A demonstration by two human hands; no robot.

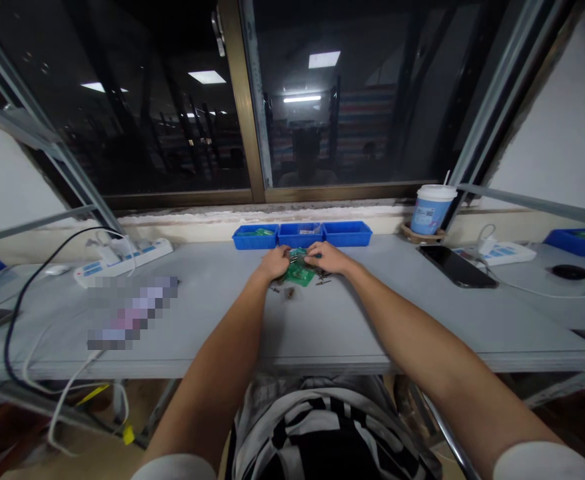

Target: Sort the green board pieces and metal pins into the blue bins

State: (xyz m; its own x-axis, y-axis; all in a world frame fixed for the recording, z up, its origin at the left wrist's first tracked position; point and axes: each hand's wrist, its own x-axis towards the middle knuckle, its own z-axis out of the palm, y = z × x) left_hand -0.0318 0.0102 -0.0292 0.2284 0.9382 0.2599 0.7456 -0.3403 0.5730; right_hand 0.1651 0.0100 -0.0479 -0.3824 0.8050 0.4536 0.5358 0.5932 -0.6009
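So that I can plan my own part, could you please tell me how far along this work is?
Possibly done: green material in the left blue bin. In hand: the left hand and right hand are both at a pile of green packets and small metal parts; exact grip is too small to tell. Apparently left: that pile and the loose parts beside it on the table.

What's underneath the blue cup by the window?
The blue cup stands on a low, brown base, whose rim shows around it. The cup covers the middle, so I can't tell what's there.
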